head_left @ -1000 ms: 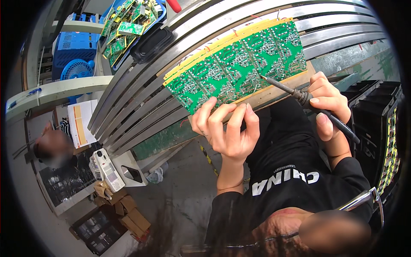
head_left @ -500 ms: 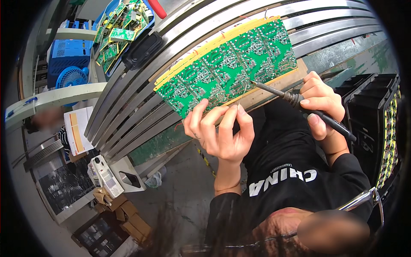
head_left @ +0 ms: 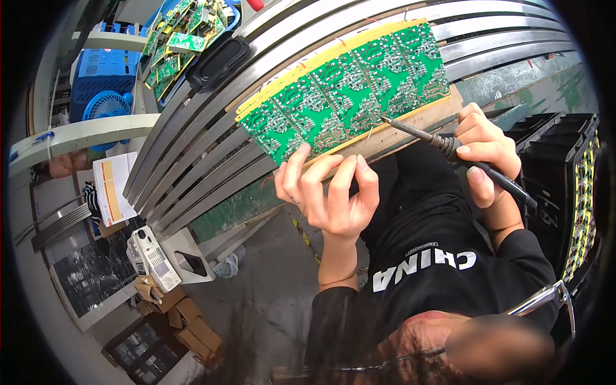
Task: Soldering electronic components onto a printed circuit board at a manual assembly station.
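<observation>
A long green circuit board panel (head_left: pixel 346 96) with many solder joints lies underside up on a brown board (head_left: pixel 410 119), a yellow strip along its far edge. My right hand (head_left: pixel 487 154) is closed around the black handle of a soldering iron (head_left: pixel 417 131). The iron's tip rests at or just above the joints near the panel's middle. Over the near edge, my left hand (head_left: pixel 330 199) pinches a thin solder wire (head_left: pixel 369 135) between thumb and fingertip. Its other fingers curl by the panel's left near corner, one fingertip at the edge.
Metal rails (head_left: pixel 186 151) run beneath the work. At the far left stand a blue basket (head_left: pixel 234 19) of circuit boards, a black tray (head_left: pixel 221 64) and a blue fan (head_left: pixel 108 114). Black racks (head_left: pixel 545 154) stand at my right. Another person's arm (head_left: pixel 67 163) shows at the left edge.
The view has shifted slightly, so the panel appears a little farther up and right. The iron's tip has moved slightly up and right in the picture. Both hands keep their grips.
</observation>
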`<state>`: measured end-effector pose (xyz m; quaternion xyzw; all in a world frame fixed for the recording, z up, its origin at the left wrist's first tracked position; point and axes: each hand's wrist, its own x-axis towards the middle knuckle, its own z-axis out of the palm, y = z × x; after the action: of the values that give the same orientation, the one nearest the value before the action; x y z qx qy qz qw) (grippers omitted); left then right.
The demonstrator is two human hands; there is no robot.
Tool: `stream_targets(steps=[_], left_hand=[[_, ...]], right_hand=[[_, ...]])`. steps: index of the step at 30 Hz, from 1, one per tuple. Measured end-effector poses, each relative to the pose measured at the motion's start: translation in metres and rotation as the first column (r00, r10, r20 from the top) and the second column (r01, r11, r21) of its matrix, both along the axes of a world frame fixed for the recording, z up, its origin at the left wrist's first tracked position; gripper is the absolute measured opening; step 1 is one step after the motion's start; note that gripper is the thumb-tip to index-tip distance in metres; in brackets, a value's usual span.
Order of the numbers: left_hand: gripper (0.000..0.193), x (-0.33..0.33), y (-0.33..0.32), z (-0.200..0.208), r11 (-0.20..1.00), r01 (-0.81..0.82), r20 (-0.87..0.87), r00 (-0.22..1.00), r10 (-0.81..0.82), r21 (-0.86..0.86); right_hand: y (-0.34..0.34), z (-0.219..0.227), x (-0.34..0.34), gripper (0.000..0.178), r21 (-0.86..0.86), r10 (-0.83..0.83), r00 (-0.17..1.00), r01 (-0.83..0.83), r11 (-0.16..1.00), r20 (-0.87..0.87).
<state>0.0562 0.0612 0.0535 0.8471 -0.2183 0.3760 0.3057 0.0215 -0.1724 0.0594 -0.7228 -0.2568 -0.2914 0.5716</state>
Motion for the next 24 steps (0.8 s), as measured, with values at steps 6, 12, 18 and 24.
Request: stream_targets(steps=[6,12,18,24], left_hand=[[0.015,-0.001,0.014,-0.002,0.998,-0.04,-0.017,0.999,0.04,-0.041],[0.015,0.003,0.02,-0.001,0.998,-0.003,-0.03,1.0,0.001,-0.058],[0.014,0.017,0.022,0.007,1.0,0.02,-0.011,1.0,-0.02,-0.011],[0.014,0.024,0.023,0.011,1.0,0.01,-0.004,1.0,-0.01,0.023]], right_hand=[[0.009,0.001,0.003,0.025,0.044,0.032,0.999,-0.031,0.999,-0.026],[0.011,0.005,0.002,0.026,0.083,0.03,0.998,-0.026,0.996,-0.05],[0.009,0.004,0.002,0.026,0.119,-0.025,0.999,0.028,0.993,-0.032],[0.007,0.002,0.007,0.025,0.144,-0.017,1.0,0.019,0.989,-0.019]])
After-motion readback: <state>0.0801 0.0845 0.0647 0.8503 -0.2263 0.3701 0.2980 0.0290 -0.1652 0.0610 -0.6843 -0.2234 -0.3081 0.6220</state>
